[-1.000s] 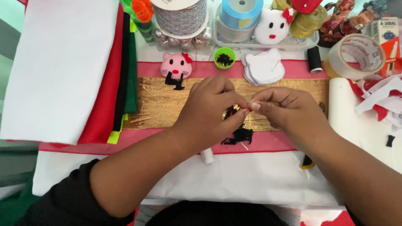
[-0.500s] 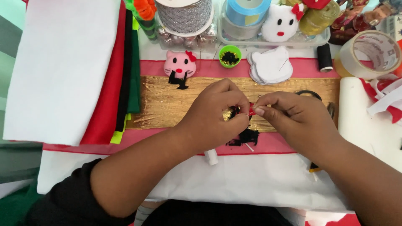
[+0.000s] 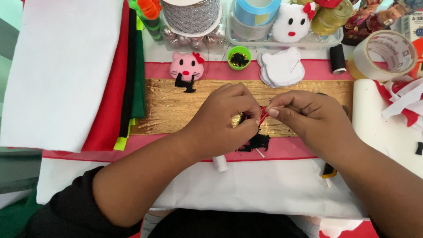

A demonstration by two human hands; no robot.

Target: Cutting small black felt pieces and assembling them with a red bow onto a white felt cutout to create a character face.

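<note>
Hands barely shifted: left hand [image 3: 224, 117] and right hand [image 3: 304, 114] both pinched shut on small red piece [image 3: 263, 115] mid-worktop; black felt scraps [image 3: 255, 142] unattached.

Felt sheets [image 3: 66, 75]: white, red, black, green, neon yellow edge. Cat face [image 3: 187, 66]: pink, red bow, black eyes. Cat cut-outs [image 3: 282, 67]: plain white. Plush cat head [image 3: 291, 22]: white, red bow. Small cup [image 3: 239, 57]: green, black contents. Strip [image 3: 176, 108]: gold, streaked. Table cloth [image 3: 246, 185]: white, pink bands. Thread [image 3: 263, 117]: red. Scraps [image 3: 257, 142]: black. Ribbon roll [image 3: 257, 9]: light blue. Spool [image 3: 338, 58]: black.
</note>
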